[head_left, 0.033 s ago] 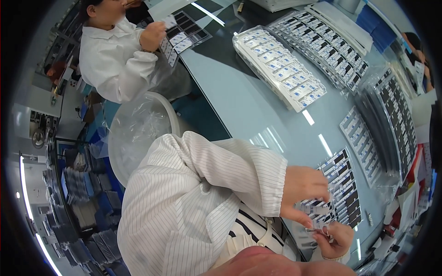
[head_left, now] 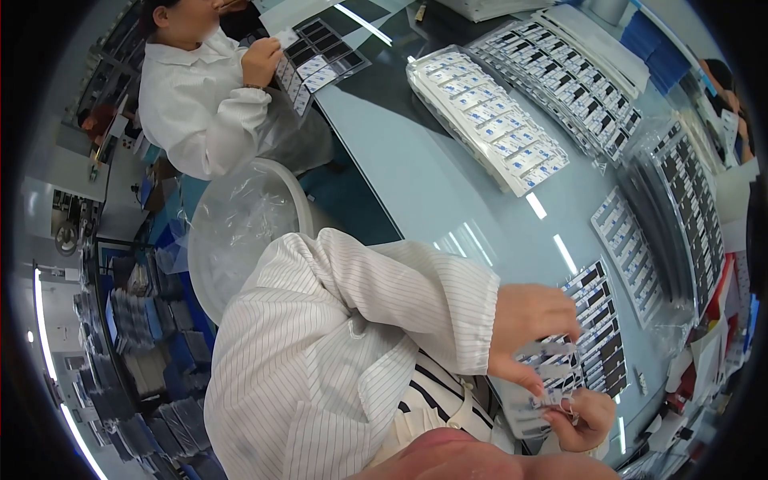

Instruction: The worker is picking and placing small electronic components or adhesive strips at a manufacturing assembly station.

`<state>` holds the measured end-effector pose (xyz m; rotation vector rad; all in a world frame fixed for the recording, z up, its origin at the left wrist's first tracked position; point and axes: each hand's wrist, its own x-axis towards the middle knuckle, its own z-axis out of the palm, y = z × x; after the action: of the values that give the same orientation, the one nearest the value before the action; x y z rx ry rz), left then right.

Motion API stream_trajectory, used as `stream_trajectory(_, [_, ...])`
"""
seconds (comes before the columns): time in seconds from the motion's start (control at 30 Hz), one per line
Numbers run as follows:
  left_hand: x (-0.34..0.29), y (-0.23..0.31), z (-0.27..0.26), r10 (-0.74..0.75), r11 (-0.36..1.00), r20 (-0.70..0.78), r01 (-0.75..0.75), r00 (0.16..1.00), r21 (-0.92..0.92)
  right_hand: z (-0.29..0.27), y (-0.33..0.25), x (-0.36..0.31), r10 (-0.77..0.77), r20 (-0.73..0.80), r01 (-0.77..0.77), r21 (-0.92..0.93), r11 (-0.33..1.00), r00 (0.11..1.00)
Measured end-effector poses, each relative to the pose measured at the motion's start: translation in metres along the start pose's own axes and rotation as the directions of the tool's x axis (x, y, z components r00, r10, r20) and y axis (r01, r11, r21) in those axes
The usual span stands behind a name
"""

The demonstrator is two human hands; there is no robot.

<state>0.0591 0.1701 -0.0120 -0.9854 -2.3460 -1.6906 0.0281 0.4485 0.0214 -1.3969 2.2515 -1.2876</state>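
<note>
Glossy grey-blue tabletop [head_left: 444, 200] — left hand [head_left: 524, 322] loosely spread, right hand [head_left: 587, 419] pinching a small whitish piece [head_left: 562, 398].

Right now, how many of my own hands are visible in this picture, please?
2: your left hand, by the black-and-white strips, and your right hand, lower in view, pinching a small pale piece. Neither is hidden.

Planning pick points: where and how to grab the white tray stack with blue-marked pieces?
Probably the near-end rim of the white tray stack, gripping both corners from the person's side. That short end faces tabletop, whereas its far right side crowds the neighbouring trays. Pieces lie across its top, so hold the edges and keep it level.
</note>
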Motion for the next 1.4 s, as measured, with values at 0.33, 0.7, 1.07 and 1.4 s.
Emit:
stream_trajectory(0.33, [-0.007,0.007,-0.011,-0.285,0.737,0.181,0.336,0.941,-0.587,-0.004,0.008,0.007,0.124,0.256,-0.173,0.176,0.969,0.959])
stream_trajectory(0.7, [-0.020,0.003,-0.019,-0.267,0.846,0.223,0.339,0.938,-0.412,0.012,0.000,0.016,0.160,0.056,-0.162,0.050,0.985,0.986])
stream_trajectory(1.07, [-0.026,-0.003,-0.025,-0.275,0.875,0.294,0.365,0.915,-0.317,0.022,0.006,0.036,0.204,0.152,-0.228,0.159,0.961,0.967])
stream_trajectory(1.4, [-0.030,-0.011,-0.027,-0.276,0.893,0.256,0.346,0.927,-0.289,0.024,0.021,0.038,0.212,0.211,-0.254,0.199,0.946,0.954])
